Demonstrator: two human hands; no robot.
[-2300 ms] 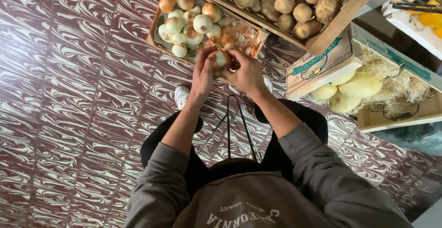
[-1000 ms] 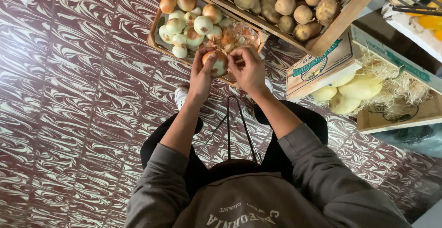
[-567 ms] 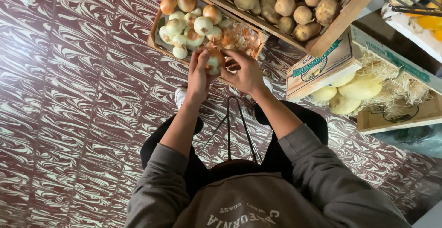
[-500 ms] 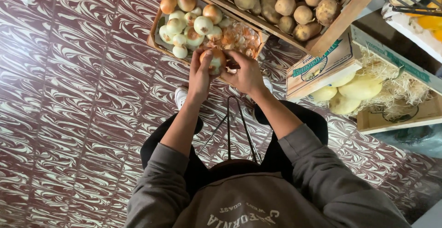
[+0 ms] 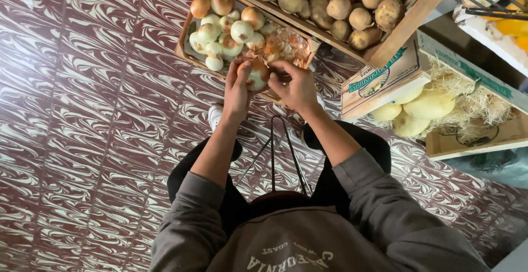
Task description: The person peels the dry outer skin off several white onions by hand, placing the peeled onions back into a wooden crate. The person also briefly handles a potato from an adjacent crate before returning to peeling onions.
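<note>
Both hands meet over the near edge of the shallow wooden crate of onions (image 5: 190, 57) on the patterned maroon floor (image 5: 82, 140). The left hand (image 5: 237, 90) cups a round yellow-brown onion (image 5: 257, 77), its grip curled around the bulb from the side, apparently to steady it. The right hand (image 5: 297, 88) pinches at the onion's top, seemingly picking at loose papery skin (image 5: 283, 46) heaped in the crate's near corner. Behind this crate sits a wooden box of brown potatoes (image 5: 407, 30).
</note>
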